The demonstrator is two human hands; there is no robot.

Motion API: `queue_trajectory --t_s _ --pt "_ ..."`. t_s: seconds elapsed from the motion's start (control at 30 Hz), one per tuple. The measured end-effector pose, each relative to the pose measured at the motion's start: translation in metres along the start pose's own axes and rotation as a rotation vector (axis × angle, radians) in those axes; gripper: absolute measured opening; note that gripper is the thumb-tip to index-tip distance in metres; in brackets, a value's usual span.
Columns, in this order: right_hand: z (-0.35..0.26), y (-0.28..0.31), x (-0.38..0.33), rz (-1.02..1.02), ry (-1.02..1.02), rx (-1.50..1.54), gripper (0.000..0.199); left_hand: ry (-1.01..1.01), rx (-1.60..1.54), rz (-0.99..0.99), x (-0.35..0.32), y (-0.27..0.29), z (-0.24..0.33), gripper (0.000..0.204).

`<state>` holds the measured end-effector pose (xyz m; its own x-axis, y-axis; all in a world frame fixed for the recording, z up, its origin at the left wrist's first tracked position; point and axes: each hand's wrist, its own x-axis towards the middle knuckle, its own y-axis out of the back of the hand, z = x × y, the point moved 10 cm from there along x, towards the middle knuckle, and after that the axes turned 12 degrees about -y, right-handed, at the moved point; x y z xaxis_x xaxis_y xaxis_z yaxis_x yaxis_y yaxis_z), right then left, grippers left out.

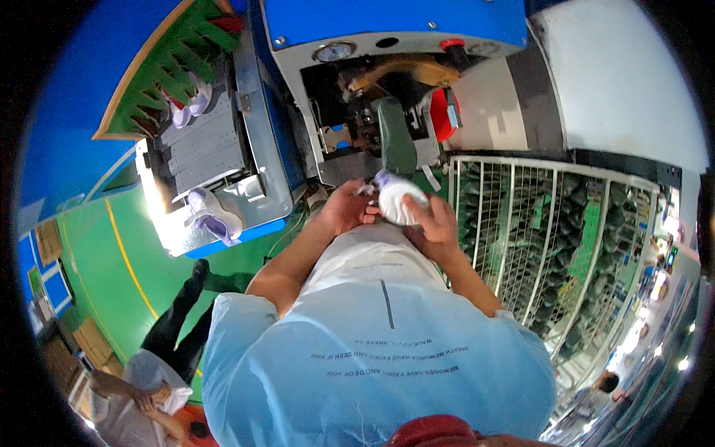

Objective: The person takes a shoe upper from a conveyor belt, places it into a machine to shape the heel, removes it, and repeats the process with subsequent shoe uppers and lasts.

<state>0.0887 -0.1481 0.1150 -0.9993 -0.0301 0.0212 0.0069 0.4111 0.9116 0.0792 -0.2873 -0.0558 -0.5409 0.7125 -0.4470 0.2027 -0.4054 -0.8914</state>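
1. I am looking down on my 2 bare hands, which are meeting just in front of a blue and white shoe-making machine (387, 30); both are gripping 1 white shoe upper with a pale lilac toe (398, 197).
2. My left hand (346, 208) is curling partly closed, its fingers pinching the left edge of the shoe upper while the palm is facing the machine.
3. My right hand (436, 227) is wrapping around the right and lower side of the shoe upper, fingers bent and closed over its rounded white surface; how the thumb is lying I cannot tell.
4. The shoe upper is sitting between the 2 hands, just below a dark green padded post (396, 138) that is standing out of the machine's open front.
5. To the right, a white wire rack (514, 223) is holding rows of dark shoe forms, close beside my right forearm.
6. To the left, a grey metal conveyor tray (205, 153) is carrying 1 white and lilac shoe (212, 216) at its near end and 2 more white shoes (190, 104) further up, well apart from my hands.
7. At the lower left, another person in a white top (138, 395) is standing on the green floor (112, 276).
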Motion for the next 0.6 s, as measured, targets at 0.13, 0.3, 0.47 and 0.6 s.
queue_trajectory --t_s 0.13,0.3,0.47,0.6 --pt "-0.009 -0.001 -0.004 -0.165 0.056 0.267 0.082 0.248 -0.006 -0.171 -0.014 -0.015 -0.025 0.052" --pt "0.108 -0.110 -0.021 -0.465 -0.805 0.914 0.094 0.190 -0.010 -0.225 -0.029 0.006 -0.020 0.053" --pt "0.040 -0.093 0.065 -0.341 -0.824 1.628 0.082 0.063 0.182 0.026 -0.040 0.031 -0.009 0.050" --pt "0.054 -0.135 0.081 -0.129 -0.751 1.784 0.042 -0.010 0.253 0.070 -0.025 0.048 0.000 0.048"
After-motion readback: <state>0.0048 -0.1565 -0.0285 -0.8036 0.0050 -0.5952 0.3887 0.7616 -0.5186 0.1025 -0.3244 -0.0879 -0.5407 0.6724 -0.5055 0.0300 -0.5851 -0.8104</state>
